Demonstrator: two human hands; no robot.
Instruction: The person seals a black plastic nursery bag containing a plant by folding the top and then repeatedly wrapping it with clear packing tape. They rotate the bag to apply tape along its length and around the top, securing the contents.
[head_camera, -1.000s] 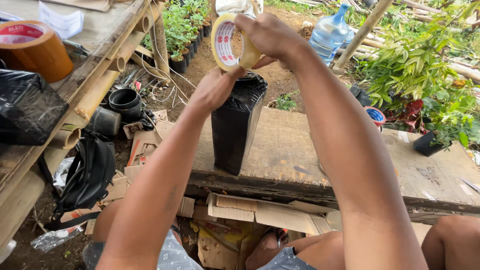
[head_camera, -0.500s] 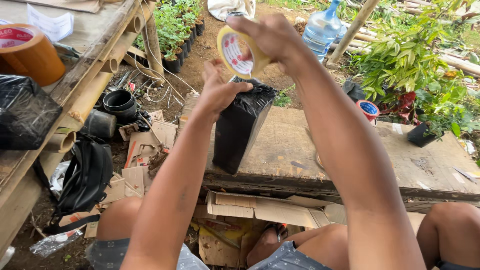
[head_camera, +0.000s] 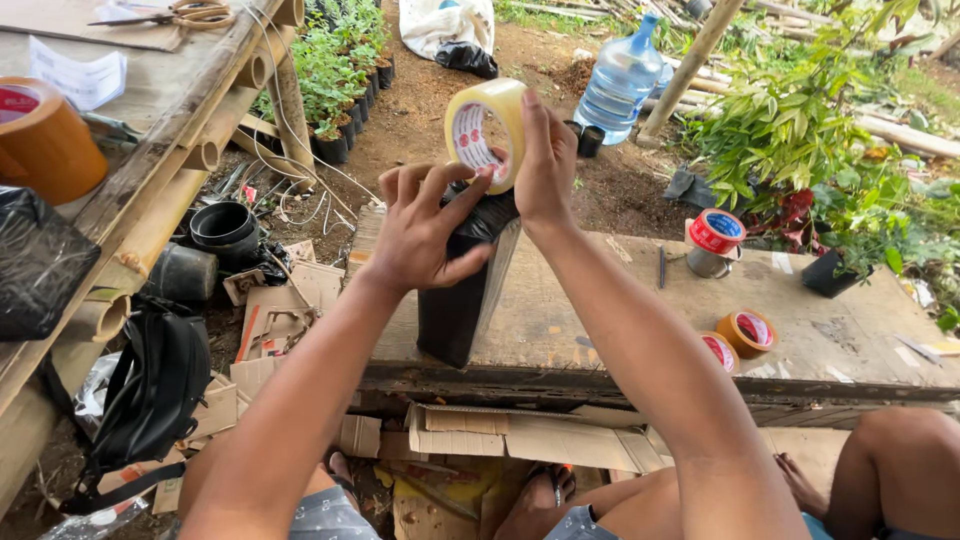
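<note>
My right hand (head_camera: 545, 160) grips a roll of clear packing tape (head_camera: 484, 132), held upright above a tall black plastic-wrapped package (head_camera: 462, 290). That package stands on a low wooden platform (head_camera: 620, 320). My left hand (head_camera: 425, 230) rests against the package's top, fingers spread, with fingertips touching the roll's lower edge. A strip of clear tape seems to run down the package's right side. My knees show at the bottom of the view.
Three tape rolls (head_camera: 745, 332) and a tin (head_camera: 712, 245) sit on the platform's right. A bamboo bench (head_camera: 150, 190) at left carries a brown tape roll (head_camera: 40, 140), scissors (head_camera: 175, 14) and a black bundle. Cardboard scraps, black pots, a backpack (head_camera: 150, 395) and a water jug (head_camera: 620, 80) lie around.
The view has dropped and widened, showing more of the platform. My right hand turned the tape roll more upright over the package. My left hand opened its fingers against the package top.
</note>
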